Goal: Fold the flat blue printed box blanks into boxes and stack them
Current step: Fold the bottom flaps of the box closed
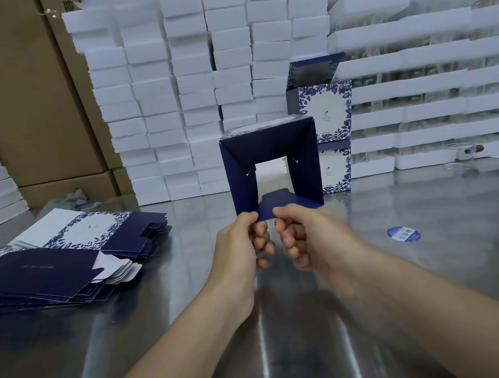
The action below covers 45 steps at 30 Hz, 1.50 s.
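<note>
**Head view.** Half-formed box (305, 161) is held up off the steel table (195, 310) at ctr., just beyond both hands. The left hand (243, 244) and right hand (307, 238) sit side by side, almost touching. Each pinches the near edge of the box's bottom panel (266, 213) btw. thumb and curled fingers, the left hand on its left part and the right hand on its right. The grip is symmetric, so neither hand is nearer.

The box lies far of and above the grip. Its tube axis runs near-to-far, so the line of sight passes straight through. At the far end the side flaps slant inward w/ a square gap open in the middle, and that end looks not yet closed (judgement). The next fold prob. has to be made at the end away from the hands, so the box likely needs turning or a re-grip first.

- **Near left:** fanned pile of flat blanks (44, 277).
- **Far right of the box:** finished boxes (327, 112), stacked in front of white foam blocks (196, 99).
</note>
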{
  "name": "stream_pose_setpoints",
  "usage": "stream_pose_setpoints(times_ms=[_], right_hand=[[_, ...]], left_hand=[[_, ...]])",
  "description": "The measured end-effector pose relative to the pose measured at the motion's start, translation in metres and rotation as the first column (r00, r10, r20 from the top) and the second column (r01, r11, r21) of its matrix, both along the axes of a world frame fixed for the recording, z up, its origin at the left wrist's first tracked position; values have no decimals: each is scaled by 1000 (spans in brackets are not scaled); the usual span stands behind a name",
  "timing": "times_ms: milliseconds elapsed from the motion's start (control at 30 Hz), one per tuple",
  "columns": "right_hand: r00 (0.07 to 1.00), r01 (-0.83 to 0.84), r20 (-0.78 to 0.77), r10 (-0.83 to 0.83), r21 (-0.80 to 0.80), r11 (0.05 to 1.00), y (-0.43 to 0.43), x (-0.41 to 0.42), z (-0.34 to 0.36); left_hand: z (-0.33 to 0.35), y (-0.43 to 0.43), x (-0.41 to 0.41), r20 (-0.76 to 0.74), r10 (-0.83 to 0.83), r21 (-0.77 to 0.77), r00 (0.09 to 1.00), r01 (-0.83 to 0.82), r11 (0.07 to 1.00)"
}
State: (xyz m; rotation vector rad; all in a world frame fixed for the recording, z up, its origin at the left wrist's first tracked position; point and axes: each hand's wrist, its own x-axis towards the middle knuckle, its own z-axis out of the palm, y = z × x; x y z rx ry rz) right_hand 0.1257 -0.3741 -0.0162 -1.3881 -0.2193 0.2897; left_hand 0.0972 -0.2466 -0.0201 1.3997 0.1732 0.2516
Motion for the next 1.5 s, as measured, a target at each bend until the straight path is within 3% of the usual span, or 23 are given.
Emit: stream_pose_setpoints(times_ms=[67, 200, 667, 933, 1167, 1500], right_hand=[[998, 55, -15, -55, -26, 998, -1, 0, 1], [984, 166, -77, -160, 78, 983, -4, 3, 2], [969, 247, -15, -247, 16, 969, 0, 0, 1], [974, 224, 20, -224, -12, 975, 4, 1, 0], [982, 191, 23, -190, -71, 979, 1, -4, 2], [969, 245, 25, -244, -42, 969, 3, 1, -1]], left_hand=[[-1, 1, 0, 2, 13, 33, 1000, -13, 999], [0, 1, 1, -8, 36, 56, 999, -35, 998], [1, 0, 1, -13, 4, -30, 1000, -5, 1000], [-1, 5, 4, -37, -80, -42, 996, 78, 996], [-3, 6, 5, -5, -34, -10, 999, 34, 999], [-2, 3, 2, -47, -95, 53, 994, 98, 994]])
